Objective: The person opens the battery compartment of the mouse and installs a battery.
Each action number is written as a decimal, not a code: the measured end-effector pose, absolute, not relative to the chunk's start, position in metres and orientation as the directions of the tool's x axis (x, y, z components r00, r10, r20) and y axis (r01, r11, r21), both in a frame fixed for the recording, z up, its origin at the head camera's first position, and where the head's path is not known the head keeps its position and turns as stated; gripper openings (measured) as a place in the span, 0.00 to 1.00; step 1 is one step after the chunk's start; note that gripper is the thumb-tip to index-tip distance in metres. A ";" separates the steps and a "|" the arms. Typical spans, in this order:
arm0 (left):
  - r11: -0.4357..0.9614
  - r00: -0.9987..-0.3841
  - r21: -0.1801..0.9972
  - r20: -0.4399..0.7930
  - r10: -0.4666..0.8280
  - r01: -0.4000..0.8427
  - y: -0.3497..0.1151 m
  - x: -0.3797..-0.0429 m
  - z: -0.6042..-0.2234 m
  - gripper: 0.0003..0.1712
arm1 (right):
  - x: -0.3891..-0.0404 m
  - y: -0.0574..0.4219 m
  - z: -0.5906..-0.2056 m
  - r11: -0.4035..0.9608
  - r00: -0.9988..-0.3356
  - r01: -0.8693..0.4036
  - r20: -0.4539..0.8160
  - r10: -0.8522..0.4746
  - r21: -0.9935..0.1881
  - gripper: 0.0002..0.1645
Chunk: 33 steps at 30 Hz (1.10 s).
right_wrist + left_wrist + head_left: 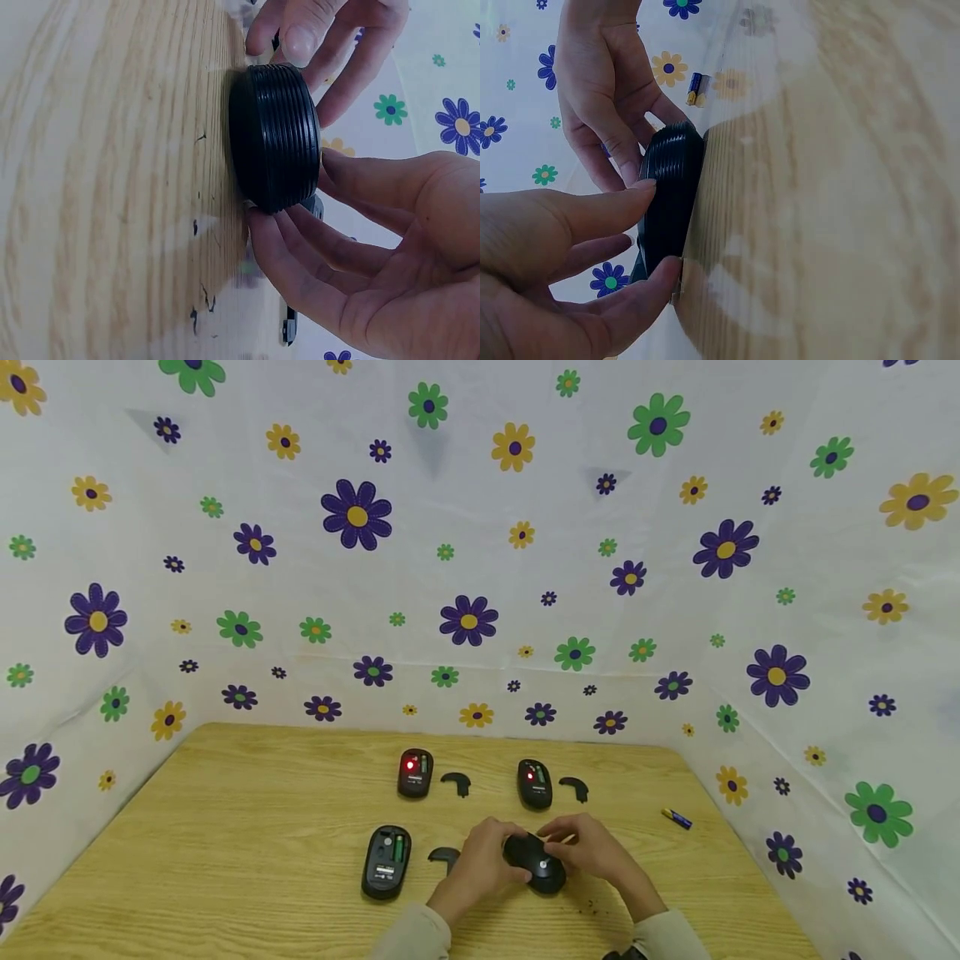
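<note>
A black computer mouse [536, 864] sits top side up between the two hands, close over the table, a small pale logo showing on its back. My left hand [486, 862] grips it by the left side, thumb at the near end and fingers at the far end. From the right, my right hand [588, 850] holds it between thumb and fingers. Ridged sides of the mouse [289, 139] show in the right wrist view. Its underside is hidden. Next to the left hand lies a black battery cover [444, 857], partly covered by that hand.
Three more mice lie upside down with battery compartments uncovered: one at front left [386, 862], one at back left [415, 773], one at back right [535, 783]. Covers [457, 782] [576, 787] lie beside the back two. A battery [677, 818] is at right. Dark crumbs [592, 907] dot the wooden table [262, 827].
</note>
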<state>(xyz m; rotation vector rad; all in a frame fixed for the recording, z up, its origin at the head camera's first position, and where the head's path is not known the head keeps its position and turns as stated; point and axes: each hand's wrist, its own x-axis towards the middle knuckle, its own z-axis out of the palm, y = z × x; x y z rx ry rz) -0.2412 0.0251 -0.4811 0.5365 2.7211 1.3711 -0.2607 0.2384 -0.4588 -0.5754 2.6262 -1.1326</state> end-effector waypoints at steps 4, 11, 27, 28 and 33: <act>0.528 -0.941 0.807 0.096 0.325 0.264 0.025 -0.242 -0.480 0.29 | -0.260 0.238 -0.458 0.625 -0.892 -0.278 -0.046 -0.450 -0.730 0.14; 0.490 -0.944 0.843 0.059 0.326 0.222 0.025 -0.243 -0.480 0.30 | -0.257 0.232 -0.456 0.606 -0.891 -0.265 -0.049 -0.451 -0.750 0.15; 0.460 -0.920 0.835 0.131 0.369 0.303 0.018 -0.246 -0.474 0.34 | -0.254 0.227 -0.448 0.564 -0.927 -0.173 -0.060 -0.371 -0.807 0.18; 0.458 -0.919 0.836 0.130 0.372 0.304 0.017 -0.246 -0.473 0.34 | -0.254 0.226 -0.447 0.559 -0.929 -0.159 -0.067 -0.363 -0.814 0.18; 0.388 -0.913 0.878 0.117 0.392 0.279 0.010 -0.249 -0.471 0.33 | -0.255 0.223 -0.442 0.533 -0.936 -0.123 -0.080 -0.343 -0.837 0.18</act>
